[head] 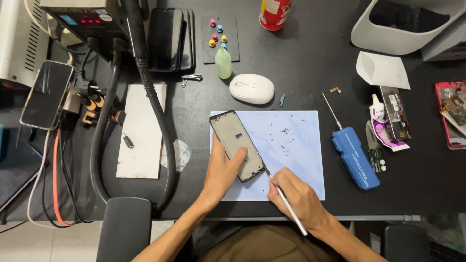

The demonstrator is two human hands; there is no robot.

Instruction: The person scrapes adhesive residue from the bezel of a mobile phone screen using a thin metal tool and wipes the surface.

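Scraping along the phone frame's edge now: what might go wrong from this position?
1. The thin metal tool in the right hand works beside the left hand pinning the phone frame; a slip may jab the thumb.
2. The frame overhangs the light blue mat, so it might pivot under pressure.
3. Dark scrapings litter the mat and may stick back on.

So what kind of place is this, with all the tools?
It looks like a phone repair bench. The left hand steadies a bare phone frame on a pale blue work mat, while the right hand scrapes it with a thin metal tool. A blue electric screwdriver lies nearby.
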